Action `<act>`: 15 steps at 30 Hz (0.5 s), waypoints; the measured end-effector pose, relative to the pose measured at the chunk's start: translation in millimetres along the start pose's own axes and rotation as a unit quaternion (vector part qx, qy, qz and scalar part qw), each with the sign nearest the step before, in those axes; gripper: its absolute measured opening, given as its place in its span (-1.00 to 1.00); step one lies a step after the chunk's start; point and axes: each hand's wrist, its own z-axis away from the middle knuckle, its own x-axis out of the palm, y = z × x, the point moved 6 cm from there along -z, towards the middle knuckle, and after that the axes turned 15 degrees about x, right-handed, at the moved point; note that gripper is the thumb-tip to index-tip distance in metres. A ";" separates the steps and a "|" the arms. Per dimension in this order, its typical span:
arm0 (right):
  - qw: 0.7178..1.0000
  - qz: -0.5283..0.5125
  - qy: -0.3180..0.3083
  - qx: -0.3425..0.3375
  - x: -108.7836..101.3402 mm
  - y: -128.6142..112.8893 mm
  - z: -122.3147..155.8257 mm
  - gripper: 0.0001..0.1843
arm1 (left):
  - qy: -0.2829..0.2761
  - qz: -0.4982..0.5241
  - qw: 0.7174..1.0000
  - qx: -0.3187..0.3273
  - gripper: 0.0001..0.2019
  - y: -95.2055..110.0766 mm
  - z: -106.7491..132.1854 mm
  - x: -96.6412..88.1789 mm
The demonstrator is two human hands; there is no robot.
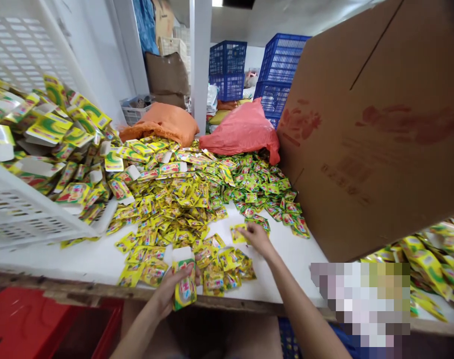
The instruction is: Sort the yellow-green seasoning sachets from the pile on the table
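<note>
My left hand (170,286) is closed around a small yellow and green carton (184,279) with its white top flap open, held at the near edge of the white table (95,257). My right hand (257,238) reaches forward over the table, its fingers resting on a yellow sachet (237,233). A big heap of yellow and green sachets (182,192) covers the table's middle. Several more sachets (227,267) lie in a small cluster between my two hands.
A tipped white plastic crate (28,214) at the left spills flat yellow cartons (62,129). A large brown cardboard box (376,134) looms at the right. Orange and red sacks (243,129) lie behind the heap, blue crates (279,70) beyond. A red crate (32,324) sits below the table.
</note>
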 end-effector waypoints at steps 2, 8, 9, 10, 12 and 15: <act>0.999 0.004 0.033 0.038 -21.3 12.0 -18.5 -0.51 | -0.005 0.013 1.000 0.008 -0.63 0.8 -0.8 0.7; 0.981 0.095 0.103 0.136 -28.0 34.9 -42.6 -0.63 | 0.014 0.009 1.000 0.020 -0.60 -0.1 0.9 -1.3; 0.979 0.108 0.107 0.138 -24.0 35.0 -42.6 -0.63 | 0.016 0.005 1.000 0.022 -0.61 -0.1 1.1 -0.7; 0.978 0.119 0.108 0.135 -19.8 34.4 -42.3 -0.63 | 0.018 0.001 1.000 0.023 -0.61 -0.1 1.2 0.3; 0.978 0.133 0.097 0.126 -11.9 32.4 -41.8 -0.63 | 0.014 -0.005 1.000 0.022 -0.60 0.1 0.6 5.2; 0.981 0.143 0.077 0.108 -4.8 29.7 -40.9 -0.65 | -0.001 -0.019 0.999 0.032 -0.59 2.2 -3.0 17.6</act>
